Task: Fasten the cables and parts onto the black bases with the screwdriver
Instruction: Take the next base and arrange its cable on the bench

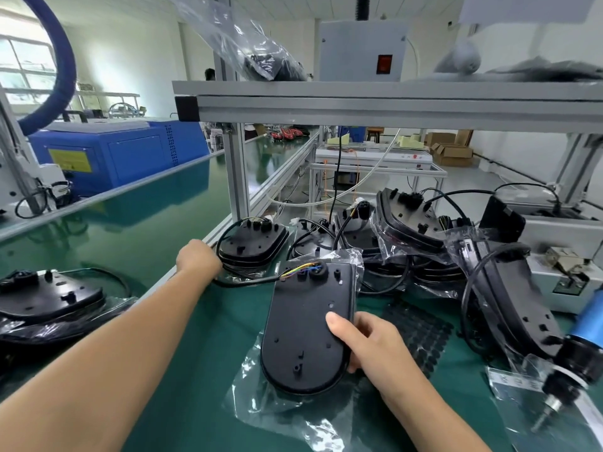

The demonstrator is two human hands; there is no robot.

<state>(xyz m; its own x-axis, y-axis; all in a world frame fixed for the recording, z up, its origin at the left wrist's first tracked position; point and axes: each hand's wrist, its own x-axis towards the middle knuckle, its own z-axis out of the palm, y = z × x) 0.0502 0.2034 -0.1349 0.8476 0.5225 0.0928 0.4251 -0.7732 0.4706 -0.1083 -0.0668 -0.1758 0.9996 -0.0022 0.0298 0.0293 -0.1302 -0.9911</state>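
Green tabletop (202, 337): my right hand (368, 340) grips the black base (310, 324); left hand (199, 259) beyond it, grip unclear; screwdriver (574, 360) untouched, fastening unstarted.

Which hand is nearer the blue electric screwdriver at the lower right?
Right. The right hand grips the edge of the black base at centre, left of the screwdriver. The left hand is far across the bench, at a cable.

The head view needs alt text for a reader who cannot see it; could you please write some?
A person's right hand grips a black base lying on clear plastic on a green bench, while the left hand reaches to another base's cable. A blue screwdriver hangs at the right.
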